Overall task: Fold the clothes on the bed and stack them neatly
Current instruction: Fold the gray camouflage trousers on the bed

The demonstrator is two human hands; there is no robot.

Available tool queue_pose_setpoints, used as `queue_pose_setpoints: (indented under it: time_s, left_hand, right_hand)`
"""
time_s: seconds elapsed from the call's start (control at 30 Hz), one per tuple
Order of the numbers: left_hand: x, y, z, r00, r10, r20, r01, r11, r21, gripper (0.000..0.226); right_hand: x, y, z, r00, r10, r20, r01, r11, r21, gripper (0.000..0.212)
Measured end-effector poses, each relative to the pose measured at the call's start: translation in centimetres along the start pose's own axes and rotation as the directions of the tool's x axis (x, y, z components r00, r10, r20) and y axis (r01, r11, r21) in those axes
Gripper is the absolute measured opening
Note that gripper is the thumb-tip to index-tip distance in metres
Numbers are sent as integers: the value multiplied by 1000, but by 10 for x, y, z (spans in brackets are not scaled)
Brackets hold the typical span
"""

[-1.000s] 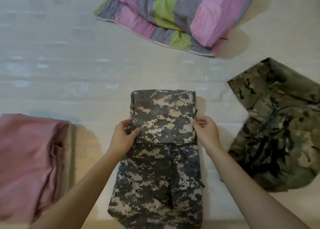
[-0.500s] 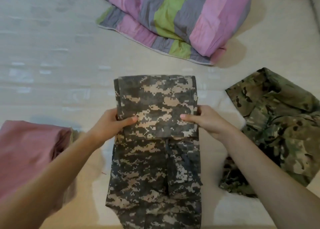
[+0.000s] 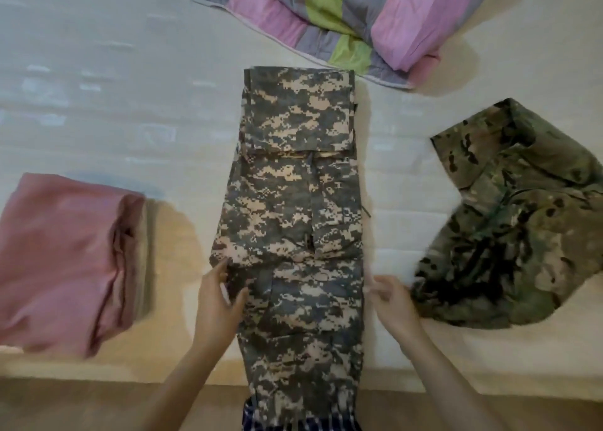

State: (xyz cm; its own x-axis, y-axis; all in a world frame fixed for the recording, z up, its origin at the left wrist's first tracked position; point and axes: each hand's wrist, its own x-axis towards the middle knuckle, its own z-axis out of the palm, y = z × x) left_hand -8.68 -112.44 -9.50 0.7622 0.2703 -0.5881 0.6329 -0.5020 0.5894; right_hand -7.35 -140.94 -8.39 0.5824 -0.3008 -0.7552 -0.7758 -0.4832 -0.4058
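Note:
Grey digital-camouflage trousers (image 3: pixel 293 222) lie lengthwise in the middle of the bed, their far end folded back over itself. The near end hangs over the bed's front edge. My left hand (image 3: pixel 217 300) is at the trousers' left edge, fingers loosely spread and touching the cloth. My right hand (image 3: pixel 390 300) hovers just off the right edge with relaxed fingers, holding nothing. A green-brown camouflage garment (image 3: pixel 515 222) lies crumpled to the right. A folded pink cloth (image 3: pixel 65 261) sits to the left.
A striped pink, green and grey quilt (image 3: pixel 352 16) is bunched at the far side of the bed. The pale mattress (image 3: pixel 114 104) stretches to the left and behind. The bed's front edge (image 3: pixel 98 375) runs along the bottom, with blue checked cloth (image 3: pixel 293 422) below it.
Both hands let go of the folded far end and drew back toward me, down to the trousers' middle sides. The fold now lies flat farther away.

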Motion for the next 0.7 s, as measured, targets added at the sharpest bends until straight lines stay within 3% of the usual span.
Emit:
queue_pose_setpoints:
  time_s: [0.07,0.13,0.23,0.3,0.4,0.53,0.63,0.7]
  left_hand:
    - [-47,-43,20,967,-252,23,253,962,-99,67]
    - [-81,-70,36,908,-402,118,418,886,-201,65]
    - [-100,-88,50,849,-433,302,509,824,-248,54]
    - [-100,-89,53,817,-438,374,541,806,-239,55]
    - [-104,-81,50,806,-444,391,557,792,-250,59]
    - [-128,-48,23,873,-383,303,481,783,-394,71]
    - [-128,-10,-6,915,-296,275,396,793,-463,52]
    - [-110,19,-26,960,-152,236,256,818,-516,46]
  right_hand:
    - [-37,55,23,980,168,104,-174,984,47,38]
    - [-61,89,45,942,261,210,-282,956,78,46]
    - [-73,109,71,883,314,348,-377,917,128,79]
    - [-72,113,81,864,331,379,-407,903,140,88]
    - [-80,114,80,900,278,336,-361,908,214,77]
    - [-108,100,53,979,110,174,-164,927,338,69]
    - [-120,58,22,986,20,166,-98,874,477,39]
    - [-110,21,-1,983,-43,177,-59,842,536,23]
